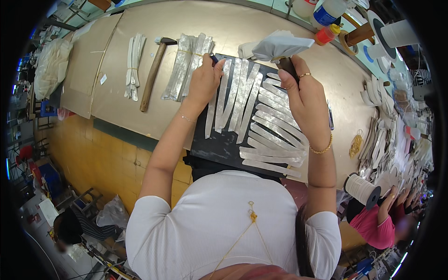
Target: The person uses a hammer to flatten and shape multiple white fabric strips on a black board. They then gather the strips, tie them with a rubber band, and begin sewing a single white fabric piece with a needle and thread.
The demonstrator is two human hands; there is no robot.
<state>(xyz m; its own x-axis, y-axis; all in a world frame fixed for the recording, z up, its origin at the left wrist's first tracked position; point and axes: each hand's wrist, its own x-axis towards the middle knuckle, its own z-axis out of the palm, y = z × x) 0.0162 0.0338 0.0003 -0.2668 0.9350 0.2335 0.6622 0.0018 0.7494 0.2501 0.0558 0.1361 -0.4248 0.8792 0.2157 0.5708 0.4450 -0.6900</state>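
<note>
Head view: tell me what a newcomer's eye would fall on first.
Probably the silvery strips spread across the black board in the middle of the picture. Next, the pale-headed, dark-handled tool gripped in the right hand near the board's far right corner. Left of the board, a wooden-handled hammer lies on the tan tabletop.

White ribbed short-sleeved top (219,205); thin gold necklace (253,217); chunky gold bracelet (321,151) at right, finer bracelet (186,118) at left; gold ring (304,74).
</note>
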